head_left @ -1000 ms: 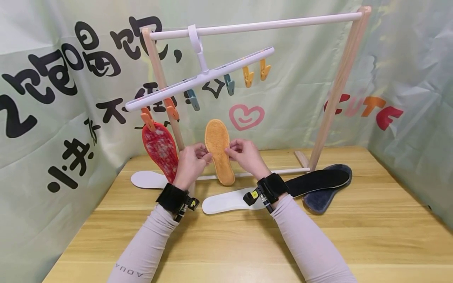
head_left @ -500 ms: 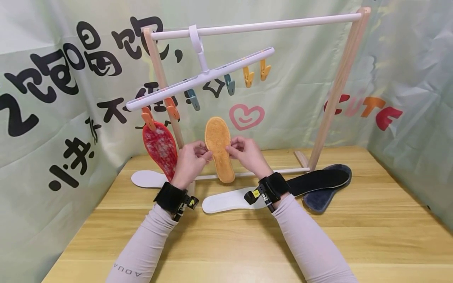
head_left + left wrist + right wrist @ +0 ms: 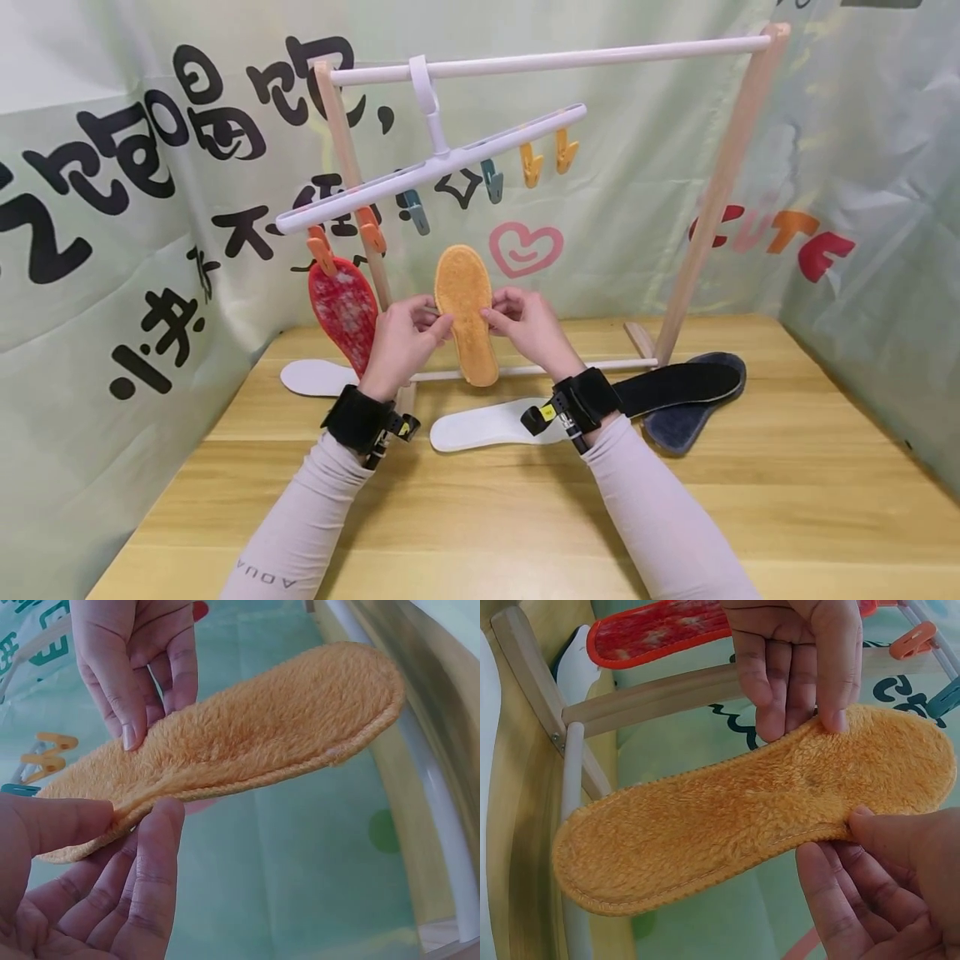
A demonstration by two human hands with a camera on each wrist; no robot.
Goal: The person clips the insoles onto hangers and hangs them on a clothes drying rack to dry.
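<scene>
A fuzzy orange insole [image 3: 463, 279] is held upright in the air, broad end up, in front of the rack. My left hand [image 3: 402, 340] pinches its left edge near the middle, thumb on the fuzzy face. On the opposite edge my right hand [image 3: 534, 332] pinches it the same way. The right wrist view shows the stitched rim of the insole [image 3: 690, 825] and both thumbs on its pile. Above it hangs a white hanger [image 3: 442, 165], tilted with its left end low. A red patterned insole [image 3: 343, 308] hangs from an orange clip [image 3: 322, 252] at that end.
Along the hanger are another orange clip [image 3: 371, 230], teal clips [image 3: 417, 212] and yellow clips [image 3: 531, 165]. A wooden rack [image 3: 716, 192] with a white top bar carries it. White insoles [image 3: 480, 427], a black insole [image 3: 678, 387] and a dark blue-grey insole [image 3: 678, 427] lie on the table.
Both hands have raised the orange insole slightly, still pinching its edges. The head view has shifted a little, so the rack appears slightly farther right and lower.
</scene>
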